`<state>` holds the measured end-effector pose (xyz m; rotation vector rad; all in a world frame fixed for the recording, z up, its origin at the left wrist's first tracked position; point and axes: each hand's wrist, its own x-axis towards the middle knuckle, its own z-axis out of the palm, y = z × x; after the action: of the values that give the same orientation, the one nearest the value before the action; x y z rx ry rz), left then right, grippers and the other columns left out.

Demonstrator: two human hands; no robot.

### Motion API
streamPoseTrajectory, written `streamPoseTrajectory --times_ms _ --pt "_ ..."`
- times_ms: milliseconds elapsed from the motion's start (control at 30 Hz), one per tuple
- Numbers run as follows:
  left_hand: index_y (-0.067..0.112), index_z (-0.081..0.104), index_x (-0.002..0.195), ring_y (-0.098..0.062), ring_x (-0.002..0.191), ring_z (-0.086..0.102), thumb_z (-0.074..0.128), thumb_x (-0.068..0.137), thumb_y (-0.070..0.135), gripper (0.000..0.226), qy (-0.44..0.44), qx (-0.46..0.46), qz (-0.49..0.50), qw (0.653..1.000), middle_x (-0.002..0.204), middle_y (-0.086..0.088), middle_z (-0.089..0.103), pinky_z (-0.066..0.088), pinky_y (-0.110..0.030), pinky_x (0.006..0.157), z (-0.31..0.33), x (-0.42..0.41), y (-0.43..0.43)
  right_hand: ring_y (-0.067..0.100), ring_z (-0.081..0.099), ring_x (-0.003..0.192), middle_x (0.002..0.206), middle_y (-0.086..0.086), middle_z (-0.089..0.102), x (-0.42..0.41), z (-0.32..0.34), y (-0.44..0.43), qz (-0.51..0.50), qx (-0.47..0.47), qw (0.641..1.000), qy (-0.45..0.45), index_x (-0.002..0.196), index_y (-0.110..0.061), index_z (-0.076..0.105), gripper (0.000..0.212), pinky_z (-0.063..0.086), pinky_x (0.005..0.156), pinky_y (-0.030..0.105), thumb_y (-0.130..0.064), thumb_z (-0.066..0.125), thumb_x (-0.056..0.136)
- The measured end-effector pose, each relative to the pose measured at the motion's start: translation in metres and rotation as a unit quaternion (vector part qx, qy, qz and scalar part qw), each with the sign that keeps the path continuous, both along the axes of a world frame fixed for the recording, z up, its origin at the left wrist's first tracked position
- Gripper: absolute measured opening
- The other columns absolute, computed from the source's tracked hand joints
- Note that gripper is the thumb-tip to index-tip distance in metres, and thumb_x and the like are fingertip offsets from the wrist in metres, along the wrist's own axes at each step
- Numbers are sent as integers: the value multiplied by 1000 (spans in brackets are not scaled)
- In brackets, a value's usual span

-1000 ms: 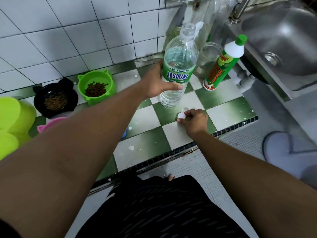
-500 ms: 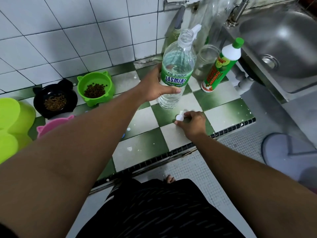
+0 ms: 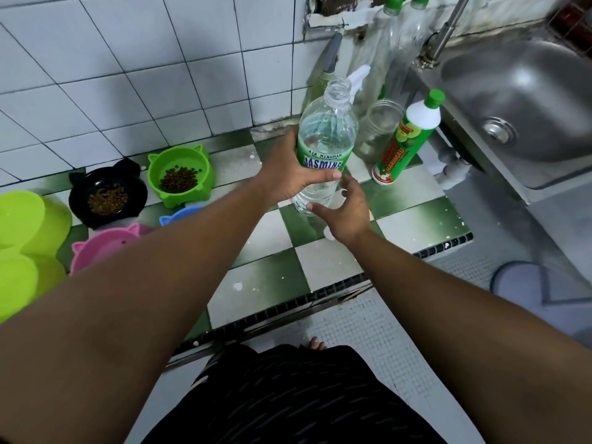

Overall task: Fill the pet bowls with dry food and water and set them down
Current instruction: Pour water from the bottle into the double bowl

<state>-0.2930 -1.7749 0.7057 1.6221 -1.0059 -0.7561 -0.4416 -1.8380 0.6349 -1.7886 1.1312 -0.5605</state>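
Note:
My left hand (image 3: 288,174) grips an uncapped clear water bottle (image 3: 326,129) around its green label, above the green-and-white checked counter (image 3: 272,283). My right hand (image 3: 347,213) is at the bottle's lower end with its fingers spread, one fingertip touching the plastic. The white cap (image 3: 328,233) lies on the counter, half hidden under that hand. At the left, a green cat-ear bowl (image 3: 192,158) and a black one (image 3: 80,193) hold dry kibble. A pink bowl (image 3: 105,245) and a blue bowl (image 3: 181,214) sit in front of them, partly hidden by my left arm.
A green-capped soap bottle (image 3: 407,139) and a glass jar (image 3: 381,129) stand right of the water bottle, with empty bottles (image 3: 394,43) behind. A steel sink (image 3: 525,107) is at the right. Lime-green plastic ware (image 3: 22,225) fills the far left. A grey slipper (image 3: 544,290) lies on the floor.
My right hand has let go of the white cap on the counter and risen to the bottle's lower end. My left hand has kept its grip on the bottle.

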Motion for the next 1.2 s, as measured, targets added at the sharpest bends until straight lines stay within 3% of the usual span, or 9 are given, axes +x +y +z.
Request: streamPoseTrajectory --times_ms 67,167,267,467,633,767,867,1067,1200 --pt "20 55 135 -6 110 69 100 50 48 101 -23 6 33 999 122 8 72 57 -38 99 3 -5 0 11 61 106 122 -2 65 5 5 2 24 25 998 -45 133 -19 52 82 50 94 31 -28 92 62" --pt "20 61 129 -2 104 70 100 56 37 85 -17 -12 92 996 116 10 74 58 -31 94 10 -10 2 11 68 101 112 -5 71 12 13 7 38 42 993 -101 124 -22 57 74 57 91 37 -26 92 58" --pt "20 65 123 -7 101 73 99 57 33 75 23 -33 164 986 111 8 77 61 -38 92 16 -6 7 8 67 105 115 -4 70 19 28 7 45 31 988 -142 129 -16 56 75 55 94 30 -16 91 63" --pt "16 67 121 -9 97 75 100 56 31 74 52 -68 248 965 107 5 78 63 -37 87 45 11 45 11 58 124 133 -3 61 48 47 29 79 -13 984 -158 139 -17 47 100 48 106 41 -42 94 54" --pt "16 71 114 -11 95 75 98 58 32 64 73 -102 289 949 103 4 79 63 -38 86 59 35 105 13 53 130 140 -8 55 77 51 69 127 -38 982 -136 142 -31 37 116 46 107 45 -61 93 45" --pt "11 71 113 -19 96 76 99 57 31 66 100 -136 310 936 103 -1 79 62 -46 87 60 60 167 12 59 122 131 -6 60 103 66 125 153 -89 977 -118 135 -31 45 95 50 102 45 -44 92 53" --pt "8 71 112 -17 93 77 98 59 25 62 121 -132 329 927 101 -2 79 63 -39 85 61 79 215 14 63 115 124 -3 63 127 72 169 175 -118 972 -104 132 -28 48 85 52 97 46 -41 89 59" --pt "11 70 114 -22 94 77 96 65 24 56 160 -134 330 921 102 -5 79 63 -47 86 51 113 287 17 62 106 115 -4 61 157 75 233 212 -194 954 -92 126 -25 50 69 53 91 42 -23 86 67" --pt "20 66 113 -19 98 76 96 67 19 55 217 -128 336 907 108 -4 77 63 -43 87 38 127 305 22 63 111 121 1 64 173 66 241 248 -199 946 -62 130 -23 50 70 52 91 49 -33 82 68"
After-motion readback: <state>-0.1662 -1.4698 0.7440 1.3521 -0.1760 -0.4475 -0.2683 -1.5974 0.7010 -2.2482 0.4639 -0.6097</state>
